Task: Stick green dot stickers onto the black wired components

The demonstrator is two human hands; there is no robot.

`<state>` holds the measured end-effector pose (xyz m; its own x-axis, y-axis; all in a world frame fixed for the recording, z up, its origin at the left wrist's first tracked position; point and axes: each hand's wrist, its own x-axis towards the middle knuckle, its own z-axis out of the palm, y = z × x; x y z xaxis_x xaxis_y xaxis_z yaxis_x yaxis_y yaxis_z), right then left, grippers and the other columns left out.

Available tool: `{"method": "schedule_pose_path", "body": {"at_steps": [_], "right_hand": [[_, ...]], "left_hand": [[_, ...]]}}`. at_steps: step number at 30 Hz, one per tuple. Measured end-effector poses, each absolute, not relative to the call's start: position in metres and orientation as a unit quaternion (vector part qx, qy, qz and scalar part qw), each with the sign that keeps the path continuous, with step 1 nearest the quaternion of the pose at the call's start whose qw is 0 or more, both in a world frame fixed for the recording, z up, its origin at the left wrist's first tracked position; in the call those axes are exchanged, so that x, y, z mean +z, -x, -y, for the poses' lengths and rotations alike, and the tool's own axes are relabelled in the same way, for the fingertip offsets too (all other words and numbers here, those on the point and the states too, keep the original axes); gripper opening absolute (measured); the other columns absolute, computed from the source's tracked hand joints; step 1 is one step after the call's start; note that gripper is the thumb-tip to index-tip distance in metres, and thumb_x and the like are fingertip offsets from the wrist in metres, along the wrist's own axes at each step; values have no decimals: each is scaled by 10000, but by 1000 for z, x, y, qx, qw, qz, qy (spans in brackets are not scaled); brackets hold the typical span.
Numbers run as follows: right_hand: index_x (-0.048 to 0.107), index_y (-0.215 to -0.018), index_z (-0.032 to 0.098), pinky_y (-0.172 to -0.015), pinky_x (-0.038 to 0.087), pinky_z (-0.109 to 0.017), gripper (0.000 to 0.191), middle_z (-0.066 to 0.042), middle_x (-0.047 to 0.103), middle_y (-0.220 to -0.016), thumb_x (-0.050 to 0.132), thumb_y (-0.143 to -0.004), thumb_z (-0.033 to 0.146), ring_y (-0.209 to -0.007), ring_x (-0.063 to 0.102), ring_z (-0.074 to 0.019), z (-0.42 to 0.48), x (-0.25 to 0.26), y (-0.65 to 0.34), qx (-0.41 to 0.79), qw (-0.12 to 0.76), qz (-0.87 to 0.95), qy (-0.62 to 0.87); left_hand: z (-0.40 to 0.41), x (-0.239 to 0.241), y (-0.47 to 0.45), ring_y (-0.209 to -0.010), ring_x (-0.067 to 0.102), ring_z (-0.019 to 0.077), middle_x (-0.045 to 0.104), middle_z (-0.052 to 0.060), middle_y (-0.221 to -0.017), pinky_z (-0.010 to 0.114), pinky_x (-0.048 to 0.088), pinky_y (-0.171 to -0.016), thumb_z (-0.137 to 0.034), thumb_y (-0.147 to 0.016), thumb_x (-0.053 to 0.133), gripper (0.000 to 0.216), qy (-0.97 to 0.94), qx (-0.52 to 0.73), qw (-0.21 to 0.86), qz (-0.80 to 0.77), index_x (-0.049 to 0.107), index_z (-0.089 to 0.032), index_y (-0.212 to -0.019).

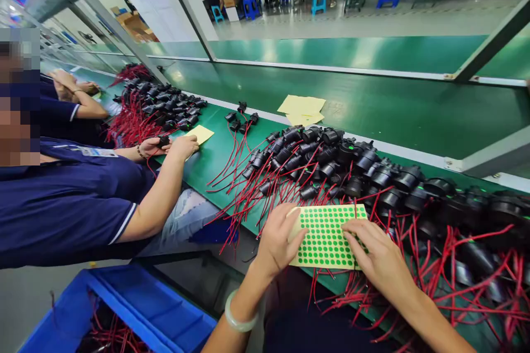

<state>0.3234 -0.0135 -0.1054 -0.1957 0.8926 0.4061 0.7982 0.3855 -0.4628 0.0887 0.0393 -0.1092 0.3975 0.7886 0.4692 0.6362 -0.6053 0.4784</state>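
A pale yellow sheet of round green stickers (327, 237) lies tilted toward me at the front of the workbench. My left hand (278, 240) grips its left edge, with the thumb on top. Over the right part of the sheet, my right hand (375, 251) has thumb and forefinger drawn close together at the dots. Whatever is between those fingertips is too small to make out. Just behind the sheet is a heap of black cylindrical sockets (327, 160) with red wires (265, 193) trailing toward me. Some sockets carry a green dot.
To my left a co-worker (83, 198) holds a black socket and a yellow sheet (201, 134). Loose yellow sheets (302, 107) rest on the green conveyor (393, 99) behind a metal rail. A blue crate (157, 309) with wired parts stands at lower left. Metal posts (497, 36) frame the bench.
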Motion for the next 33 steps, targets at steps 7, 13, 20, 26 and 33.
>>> {"method": "schedule_pose_path", "body": {"at_steps": [7,13,20,26,33], "right_hand": [[609,-958,177,-781,494,-315,165,-56,625,-932,444,-952,177,-854,575,-177,-30,-114,-288,93,257,804,528],[602,-924,152,-755,488,-322,109,-38,589,-913,494,-926,141,-848,549,-166,-48,-128,-268,76,177,827,529],[583,-943,155,-769,491,-322,68,-17,567,-938,517,-923,160,-860,549,-148,-50,-139,-269,57,130,828,543],[560,-883,153,-760,483,-320,60,-13,559,-924,513,-919,160,-835,543,-143,-55,-141,-267,57,124,830,541],[504,-875,183,-700,485,-315,152,-58,558,-871,373,-943,148,-786,563,-186,-46,-137,-267,75,203,825,522]], "left_hand": [[-22,-146,-101,-1267,498,299,549,206,-1324,488,449,-1050,-349,-888,570,541,-832,273,134,-463,433,-86,-1341],[-14,-154,-102,-1326,444,283,524,196,-1366,470,426,-1086,-356,-902,548,563,-825,268,126,-481,402,-87,-1375],[-14,-156,-104,-1332,440,287,536,187,-1362,471,443,-1074,-369,-913,526,559,-824,270,123,-483,407,-86,-1381],[-15,-157,-104,-1320,455,292,547,197,-1348,463,452,-1068,-361,-910,531,549,-821,285,123,-479,429,-68,-1362],[-11,-149,-103,-1264,515,287,580,184,-1310,462,478,-1040,-308,-868,589,518,-792,347,173,-472,479,-95,-1328]]}}
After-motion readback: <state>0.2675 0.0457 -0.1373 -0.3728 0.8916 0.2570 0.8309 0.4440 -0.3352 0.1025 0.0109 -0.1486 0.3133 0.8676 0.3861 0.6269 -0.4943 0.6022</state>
